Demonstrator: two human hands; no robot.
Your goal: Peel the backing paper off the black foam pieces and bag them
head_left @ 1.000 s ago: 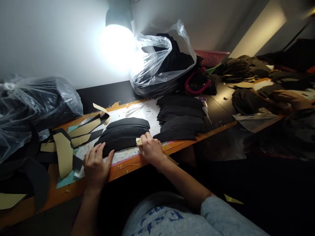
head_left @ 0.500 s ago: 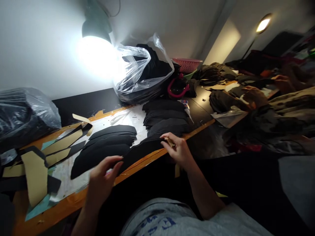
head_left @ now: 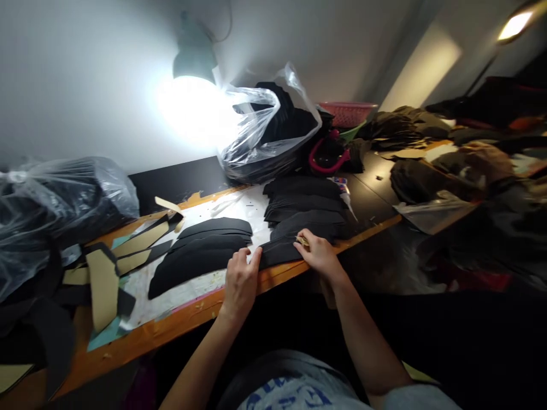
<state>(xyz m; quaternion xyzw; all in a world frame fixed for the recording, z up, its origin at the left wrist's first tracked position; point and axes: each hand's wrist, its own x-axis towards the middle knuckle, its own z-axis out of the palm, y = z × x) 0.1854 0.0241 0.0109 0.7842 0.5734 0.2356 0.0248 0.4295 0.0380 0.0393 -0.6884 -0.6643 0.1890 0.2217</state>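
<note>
A curved black sheet piece [head_left: 280, 254] lies at the front of the right-hand stacks, close to the table's front edge. My left hand [head_left: 242, 280] has its thumb and fingers closed at the left end of that piece. My right hand [head_left: 319, 255] is closed around a small crumpled tan scrap [head_left: 302, 241], its fingertips against the right end of the same piece. Behind lie overlapping stacks of similar black pieces [head_left: 305, 202]. Left of my left hand, more black pieces [head_left: 199, 261] fan out on white paper [head_left: 194, 287].
Tan and black offcuts [head_left: 102, 287] clutter the left. Clear plastic bags of black pieces stand at the left [head_left: 94, 193] and the back [head_left: 256, 148]. A bright lamp [head_left: 194, 62], pink-handled scissors [head_left: 327, 165] and a pink basket [head_left: 348, 114] are behind. Another person's blurred workspace is at right.
My left hand has moved right and forward onto the left end of the black piece, its fingers closing. The piece now lies flatter against the right stacks. The view has swung left.
</note>
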